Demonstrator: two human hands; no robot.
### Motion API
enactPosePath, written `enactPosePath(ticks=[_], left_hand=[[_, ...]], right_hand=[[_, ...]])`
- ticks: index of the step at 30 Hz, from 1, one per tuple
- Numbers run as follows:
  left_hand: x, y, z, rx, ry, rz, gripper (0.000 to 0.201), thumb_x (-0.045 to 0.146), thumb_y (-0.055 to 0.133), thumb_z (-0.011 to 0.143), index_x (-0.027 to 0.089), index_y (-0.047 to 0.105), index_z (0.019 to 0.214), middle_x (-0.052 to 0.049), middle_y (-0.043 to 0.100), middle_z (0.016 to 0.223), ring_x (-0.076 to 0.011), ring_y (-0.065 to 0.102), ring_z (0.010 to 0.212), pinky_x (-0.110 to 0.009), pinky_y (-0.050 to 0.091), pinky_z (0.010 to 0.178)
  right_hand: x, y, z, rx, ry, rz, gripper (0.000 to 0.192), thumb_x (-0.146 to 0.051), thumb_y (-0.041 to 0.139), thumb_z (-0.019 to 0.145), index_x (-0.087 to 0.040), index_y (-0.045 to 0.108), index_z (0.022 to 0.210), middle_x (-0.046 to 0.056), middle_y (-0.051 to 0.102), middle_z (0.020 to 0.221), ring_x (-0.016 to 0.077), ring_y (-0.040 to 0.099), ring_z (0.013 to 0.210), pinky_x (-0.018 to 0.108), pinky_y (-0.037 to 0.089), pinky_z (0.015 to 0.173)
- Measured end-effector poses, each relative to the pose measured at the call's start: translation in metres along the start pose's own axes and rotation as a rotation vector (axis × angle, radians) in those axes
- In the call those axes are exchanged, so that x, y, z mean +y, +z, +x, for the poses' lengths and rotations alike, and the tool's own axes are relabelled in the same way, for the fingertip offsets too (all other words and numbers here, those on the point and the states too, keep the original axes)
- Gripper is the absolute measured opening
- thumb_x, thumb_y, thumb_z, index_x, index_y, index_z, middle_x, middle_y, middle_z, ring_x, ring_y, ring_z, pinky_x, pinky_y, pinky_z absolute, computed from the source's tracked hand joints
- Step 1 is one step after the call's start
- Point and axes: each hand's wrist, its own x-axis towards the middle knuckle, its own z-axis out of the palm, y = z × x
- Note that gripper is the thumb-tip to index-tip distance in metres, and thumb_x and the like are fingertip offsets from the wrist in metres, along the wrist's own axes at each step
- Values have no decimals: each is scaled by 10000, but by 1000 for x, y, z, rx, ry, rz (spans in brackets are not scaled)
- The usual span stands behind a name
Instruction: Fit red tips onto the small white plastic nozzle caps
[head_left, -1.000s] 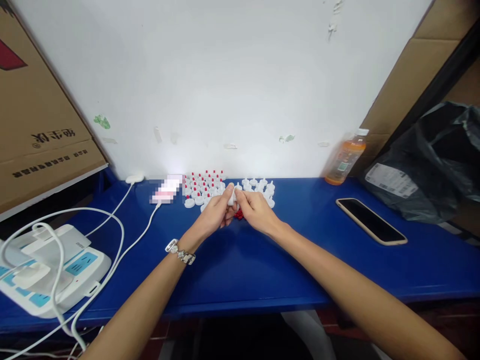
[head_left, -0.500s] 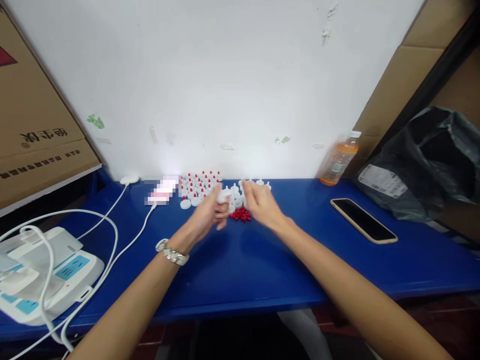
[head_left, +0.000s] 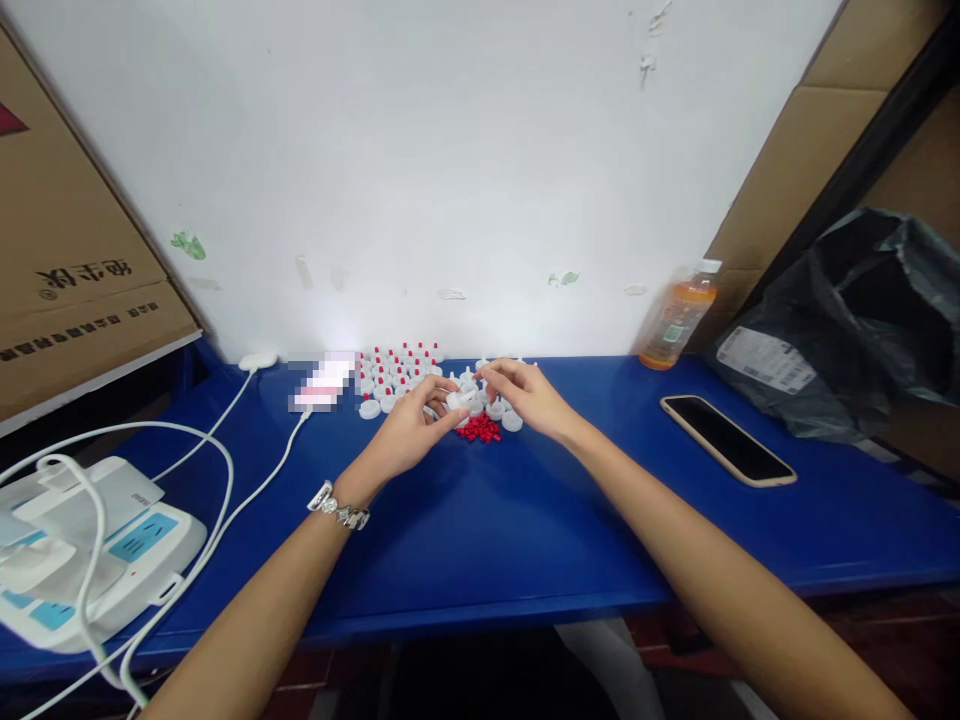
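Observation:
A white nozzle cap (head_left: pixel 460 399) lies tilted between the thumb and fingers of my left hand (head_left: pixel 411 428), which wears a bracelet. Close by on the right, my right hand (head_left: pixel 529 397) has its fingers bent together near that cap; whatever they hold is too small to make out. Below the fingertips is a small pile of red tips (head_left: pixel 480 430). Around and behind my hands stand white nozzle caps without red tips (head_left: pixel 512 421), partly hidden. To the left, several white caps with red tips (head_left: pixel 385 388) stand in rows.
A phone (head_left: pixel 727 440) lies on the blue table (head_left: pixel 480 540) at right, with an orange drink bottle (head_left: pixel 679 318) and dark plastic bag (head_left: pixel 810 340) behind. A power strip (head_left: pixel 135 550) with white cables sits at left. The white wall (head_left: pixel 465 180) bounds the back.
My left hand has turned, its fingers now spread more around the white cap. My right hand has moved slightly, uncovering white caps beside the red pile.

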Motion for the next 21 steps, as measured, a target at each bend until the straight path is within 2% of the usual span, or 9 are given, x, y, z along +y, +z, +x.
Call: enactPosePath(ticks=[4,6,8,11,16,21], left_hand=[[2,2,-3,25,7,51,391,489,677,838,208,558,1084,1,636,866,-131,588,702,-264,465,643],[1,0,-4,55,16,109,432,510,678,830,216,548,1118,-22,665,970,-149,615,770,-276,478,671],[-1,-5,-5,107,21,228,446,514,662,838,221,538,1150,-37,673,1030,-167,624,814,-293,478,693],[-5,-16,-5,119,8,423,295,455,579,897,220,574,1076,-25,684,926,-178,615,764,-309,457,685],[-11,-25,-6,49,0,531,174,358,496,932,228,608,962,-26,694,903,-185,628,763,-295,425,637],[-13,-26,-6,41,11,545,176,327,461,942,224,604,955,-33,688,916,-182,619,753,-298,419,637]], right_hand=[[-6,7,-2,-45,-15,109,255,-417,660,839,-165,648,877,2,645,697,118,541,596,251,419,584],[-6,8,4,-4,-44,110,227,-390,664,832,-164,651,844,21,678,741,123,575,625,253,445,603],[-3,7,19,68,-76,38,184,-342,649,838,-159,667,848,38,704,778,135,614,675,258,470,642],[5,3,55,132,-73,-209,114,-233,624,832,-154,700,863,43,725,778,141,636,700,252,476,671],[27,10,115,26,11,-561,163,-161,596,806,-149,723,907,70,753,864,157,668,768,232,479,699],[49,19,141,-112,80,-690,109,-153,660,726,-147,744,796,73,753,819,166,669,767,222,464,702]])
